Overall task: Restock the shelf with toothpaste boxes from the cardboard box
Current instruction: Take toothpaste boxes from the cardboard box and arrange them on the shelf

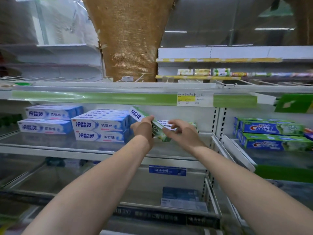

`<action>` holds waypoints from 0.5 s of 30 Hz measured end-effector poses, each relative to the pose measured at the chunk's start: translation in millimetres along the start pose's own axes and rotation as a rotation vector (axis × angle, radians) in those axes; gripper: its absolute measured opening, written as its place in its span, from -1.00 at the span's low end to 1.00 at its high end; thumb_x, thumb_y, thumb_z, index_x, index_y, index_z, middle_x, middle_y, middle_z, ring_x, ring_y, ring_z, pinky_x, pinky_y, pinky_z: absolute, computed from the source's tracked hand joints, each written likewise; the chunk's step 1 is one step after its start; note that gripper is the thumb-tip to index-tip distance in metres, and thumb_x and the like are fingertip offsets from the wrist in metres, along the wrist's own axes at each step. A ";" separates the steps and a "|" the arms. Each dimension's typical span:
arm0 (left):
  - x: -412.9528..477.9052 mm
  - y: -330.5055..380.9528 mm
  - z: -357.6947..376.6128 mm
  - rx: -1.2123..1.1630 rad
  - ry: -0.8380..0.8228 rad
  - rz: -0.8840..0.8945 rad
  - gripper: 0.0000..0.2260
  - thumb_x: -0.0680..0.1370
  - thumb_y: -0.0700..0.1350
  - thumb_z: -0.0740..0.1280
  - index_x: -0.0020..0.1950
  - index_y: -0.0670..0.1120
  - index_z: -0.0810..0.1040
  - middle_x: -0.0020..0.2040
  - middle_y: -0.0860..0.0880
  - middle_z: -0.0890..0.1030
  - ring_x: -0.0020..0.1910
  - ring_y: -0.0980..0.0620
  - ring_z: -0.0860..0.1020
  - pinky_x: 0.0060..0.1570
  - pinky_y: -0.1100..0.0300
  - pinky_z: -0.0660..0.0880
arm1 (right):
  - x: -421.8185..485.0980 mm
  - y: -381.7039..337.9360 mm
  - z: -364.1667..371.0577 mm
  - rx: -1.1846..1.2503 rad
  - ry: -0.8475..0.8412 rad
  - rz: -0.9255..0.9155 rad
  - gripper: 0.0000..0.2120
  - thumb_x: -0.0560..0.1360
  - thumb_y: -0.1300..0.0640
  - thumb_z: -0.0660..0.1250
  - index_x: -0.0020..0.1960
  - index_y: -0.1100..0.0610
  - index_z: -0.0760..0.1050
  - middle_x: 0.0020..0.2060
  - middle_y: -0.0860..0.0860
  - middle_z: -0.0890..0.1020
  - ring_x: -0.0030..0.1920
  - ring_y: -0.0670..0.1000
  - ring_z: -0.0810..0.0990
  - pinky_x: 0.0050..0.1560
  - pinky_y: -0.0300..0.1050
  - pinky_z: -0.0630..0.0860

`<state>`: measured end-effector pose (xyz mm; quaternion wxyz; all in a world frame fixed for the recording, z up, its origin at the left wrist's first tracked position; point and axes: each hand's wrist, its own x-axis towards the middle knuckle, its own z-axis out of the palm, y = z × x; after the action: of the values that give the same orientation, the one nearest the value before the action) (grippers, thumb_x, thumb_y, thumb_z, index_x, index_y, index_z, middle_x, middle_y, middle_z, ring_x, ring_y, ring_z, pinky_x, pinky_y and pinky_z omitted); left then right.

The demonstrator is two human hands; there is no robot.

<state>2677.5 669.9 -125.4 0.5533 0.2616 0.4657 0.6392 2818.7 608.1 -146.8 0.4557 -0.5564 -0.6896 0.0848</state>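
Box: green toothpaste box (138, 114), over the shelf (101, 150), gripped mid-length by the left hand (144, 128).
Axis: tilted, upper-left to lower-right.
Right hand (179, 133): fingers relaxed, holding nothing, beside the lower end.
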 end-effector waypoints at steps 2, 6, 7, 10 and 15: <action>-2.1 0.3 4.2 -0.047 0.006 -0.030 -0.34 0.45 -0.18 0.56 0.37 -0.15 0.22 -0.05 -0.20 0.52 -0.31 -0.04 0.50 -0.17 0.05 0.52 | -0.8 2.8 5.1 -0.083 -0.082 -0.047 -0.49 0.34 -0.18 0.55 0.23 -0.07 0.57 0.10 -0.09 0.60 0.07 -0.06 0.55 0.17 -0.12 0.50; 1.8 -10.8 5.9 -0.139 -0.068 0.045 -0.14 0.39 -0.27 0.59 0.47 -0.02 0.08 0.11 -0.21 0.55 -0.15 -0.11 0.63 -0.21 -0.07 0.65 | -0.9 16.1 6.9 -0.118 0.097 -0.052 -0.56 0.31 0.22 0.57 0.18 0.08 0.64 0.05 -0.01 0.65 0.09 0.03 0.60 0.23 -0.02 0.53; 3.9 -13.1 4.9 -0.164 -0.092 0.050 -0.03 0.38 -0.25 0.60 0.55 0.07 0.02 0.15 -0.20 0.56 -0.10 -0.13 0.65 -0.22 -0.07 0.66 | -1.2 16.5 3.9 -0.069 0.156 -0.016 -0.60 0.36 0.22 0.56 0.18 0.11 0.63 0.01 -0.02 0.66 0.06 0.03 0.62 0.22 -0.07 0.53; 8.1 -9.5 0.8 -0.185 -0.160 0.024 0.05 0.38 -0.16 0.61 0.59 0.30 -0.04 0.28 -0.22 0.57 -0.14 -0.19 0.71 -0.15 -0.09 0.68 | -0.8 15.6 -6.2 0.156 0.222 0.127 -0.65 0.48 0.17 0.48 0.24 0.13 0.56 -0.01 -0.05 0.66 0.02 -0.04 0.63 0.18 -0.14 0.56; 9.6 -5.6 -0.1 -0.074 -0.203 0.048 -0.30 0.57 -0.22 0.43 0.57 0.19 0.18 0.42 -0.11 0.40 -0.05 -0.19 0.69 -0.16 0.04 0.67 | 1.2 26.4 -14.3 0.214 0.293 0.174 -0.64 0.54 0.19 0.41 0.32 0.17 0.50 0.03 0.03 0.67 0.05 0.03 0.65 0.18 0.02 0.60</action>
<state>2677.6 678.7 -132.1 0.5914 0.3156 0.3771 0.6392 2847.3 613.1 -154.5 0.5987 -0.5687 -0.5523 0.1146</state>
